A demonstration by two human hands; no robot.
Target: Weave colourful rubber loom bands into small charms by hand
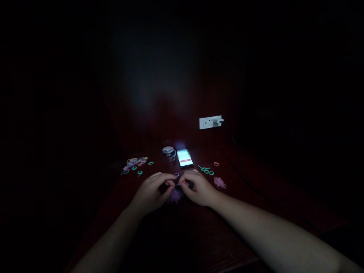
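Observation:
My left hand [153,191] and my right hand [197,187] meet over the dark red table, thumbs and fingertips pinched. Stretched between them is a thin pale strand [176,185], which looks like part of a small hair tie; the fingers hide its ends. Under the hands lies a purple pile of hair ties [174,196], partly covered. Just beyond the fingertips sits a single lilac hair tie [176,174]. Several green hair ties [206,171] lie right of my right hand, with a pink pile [219,182] closer to the wrist.
A mixed heap of coloured hair ties [133,164] spreads at the left. Behind the hands stand a clear jar with a lid [168,150] and a lit phone [185,161]. On the wall, a socket [210,122] holds a white plug with a dark cable. Darkness hides the surroundings.

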